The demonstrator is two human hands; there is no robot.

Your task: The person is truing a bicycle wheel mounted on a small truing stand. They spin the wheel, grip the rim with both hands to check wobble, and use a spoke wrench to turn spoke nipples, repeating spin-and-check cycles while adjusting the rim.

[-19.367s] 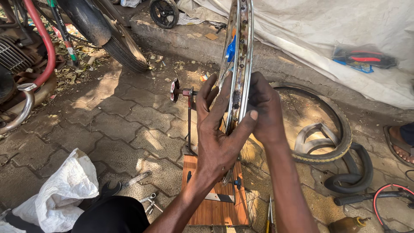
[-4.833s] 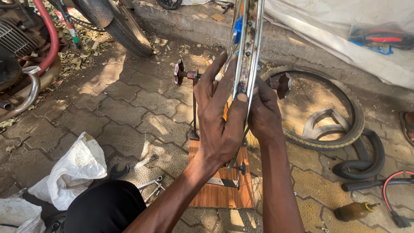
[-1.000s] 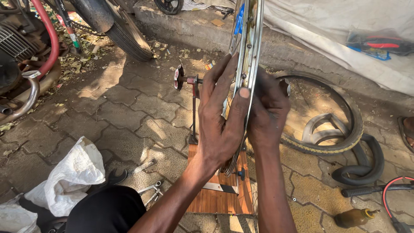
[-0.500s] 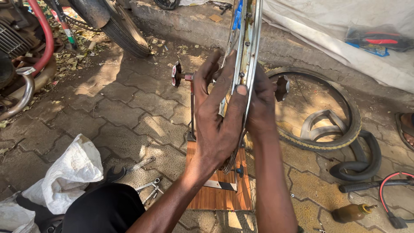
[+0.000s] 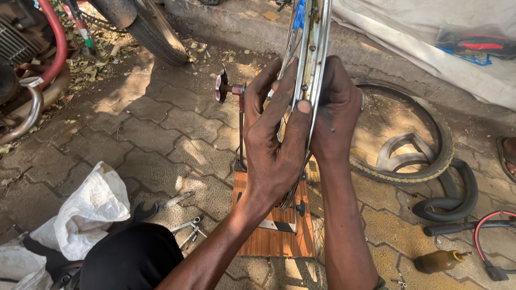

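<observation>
Both hands are clasping the upright wheel rim (image 5: 310,64) between them, left hand (image 5: 279,145) and right hand (image 5: 336,113) pressing its opposite sides, thumb lying across its edge.

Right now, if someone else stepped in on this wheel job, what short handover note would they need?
Left hand: gripping the bare wheel rim, thumb over its edge.
Right hand: clasping the rim from the other side.
Rim stands upright in a truing stand on a wooden board.
Done: rim carries no tyre; a tyre lies on the pavement beside it.
Left: likely spoke checking; spanners lie near the left knee.
</observation>
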